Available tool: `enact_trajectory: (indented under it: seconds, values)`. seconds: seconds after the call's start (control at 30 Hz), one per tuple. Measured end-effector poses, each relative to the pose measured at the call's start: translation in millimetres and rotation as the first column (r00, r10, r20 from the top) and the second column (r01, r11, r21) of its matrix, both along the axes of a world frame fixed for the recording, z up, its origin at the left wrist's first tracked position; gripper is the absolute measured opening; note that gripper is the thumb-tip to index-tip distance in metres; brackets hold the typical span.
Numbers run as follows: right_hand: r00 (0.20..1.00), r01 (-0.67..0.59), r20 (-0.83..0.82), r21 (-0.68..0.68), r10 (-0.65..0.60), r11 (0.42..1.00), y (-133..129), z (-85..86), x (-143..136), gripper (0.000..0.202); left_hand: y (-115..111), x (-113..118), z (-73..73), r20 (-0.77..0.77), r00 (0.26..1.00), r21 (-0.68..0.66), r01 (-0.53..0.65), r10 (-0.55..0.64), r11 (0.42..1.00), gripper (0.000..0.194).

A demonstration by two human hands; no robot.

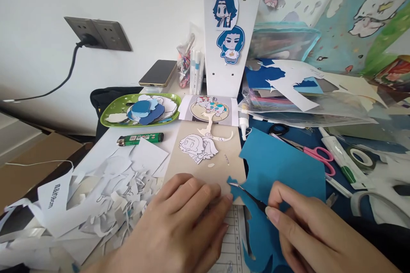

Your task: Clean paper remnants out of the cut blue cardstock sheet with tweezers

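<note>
My right hand (297, 226) pinches black tweezers (253, 196) with a silver tip. That tip lies over a small jagged blue paper piece (236, 194) on the beige board (230, 158). My left hand (188, 222) is closed, its fingers together, and the index fingertip presses on this piece's left edge; the thumb is partly hidden. Beside my right hand lies a large blue sheet (285, 162) with cut-out edges. Beyond my left hand, a white paper cutout of a drawn character (197, 147) rests on the board, near a cream paper strip (209, 130).
White paper scraps (121, 204) pile up at left, near a green lighter (141, 138). A green tray (109, 113) holds blue and white cutouts. Pink-handled scissors (320, 155), a glue tube (339, 158) and a tape roll (361, 158) lie at right. A white panel (224, 81) stands behind.
</note>
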State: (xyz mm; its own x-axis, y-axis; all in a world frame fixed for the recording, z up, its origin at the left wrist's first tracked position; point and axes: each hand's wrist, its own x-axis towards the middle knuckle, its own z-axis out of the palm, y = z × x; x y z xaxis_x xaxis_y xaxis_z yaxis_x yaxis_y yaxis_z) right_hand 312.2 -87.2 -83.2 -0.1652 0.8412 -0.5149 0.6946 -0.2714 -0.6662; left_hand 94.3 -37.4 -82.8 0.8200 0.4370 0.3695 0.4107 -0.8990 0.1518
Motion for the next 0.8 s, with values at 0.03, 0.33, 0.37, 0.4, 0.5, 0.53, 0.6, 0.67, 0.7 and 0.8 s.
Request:
enact_trajectory:
  seconds: [0.03, 0.33, 0.37, 0.4, 0.5, 0.53, 0.6, 0.67, 0.7, 0.8]
  values:
    - [1.0, -0.002, 0.009, 0.012, 0.002, 1.0, 1, 0.1, -1, 0.037, -1, 0, -0.5, -0.001, 1.0, -0.009, -0.012, 0.012, 1.0, 0.025]
    - [0.997, -0.001, 0.071, 0.016, 0.0, 1.0, -2, -5.5, -1, 0.037, -5, -2, -9.1, -0.057, 0.998, -0.24, 0.025, -0.04, 0.971, 0.037]
    - [0.997, 0.001, 0.073, 0.004, -0.001, 1.0, -2, -6.2, 1, 0.038, -5, -2, -9.3, -0.068, 0.996, -0.255, 0.03, -0.049, 0.966, 0.037]
    - [0.997, 0.004, 0.076, -0.008, -0.003, 1.0, -3, -6.8, 3, 0.039, -5, -1, -9.3, -0.076, 0.995, -0.256, 0.038, -0.059, 0.966, 0.035]
    - [0.997, 0.026, 0.074, -0.04, -0.023, 0.999, -3, -7.7, 10, 0.042, -6, 2, -8.5, -0.091, 0.993, -0.244, 0.057, -0.082, 0.968, 0.031]
    - [0.997, 0.039, 0.066, -0.052, -0.035, 0.998, -3, -7.3, 14, 0.042, -6, 3, -8.3, -0.091, 0.993, -0.255, 0.055, -0.08, 0.965, 0.03]
    - [0.997, 0.072, 0.047, -0.08, -0.068, 0.994, -1, -4.6, 20, 0.042, -7, 4, -8.4, -0.079, 0.994, -0.279, 0.05, -0.075, 0.959, 0.03]
    - [0.994, 0.108, 0.027, -0.088, -0.106, 0.99, 3, 0.8, 24, 0.041, -7, 3, -9.1, -0.072, 0.994, -0.28, 0.061, -0.084, 0.958, 0.031]
    - [0.992, 0.123, 0.014, -0.072, -0.122, 0.99, 6, 4.1, 26, 0.041, -7, 2, -9.6, -0.067, 0.994, -0.275, 0.068, -0.09, 0.959, 0.032]
    - [0.989, 0.141, -0.043, 0.053, -0.139, 0.989, 11, 13.5, 26, 0.041, -6, -3, -10.6, 0.023, 0.998, -0.353, 0.062, -0.057, 0.934, 0.035]
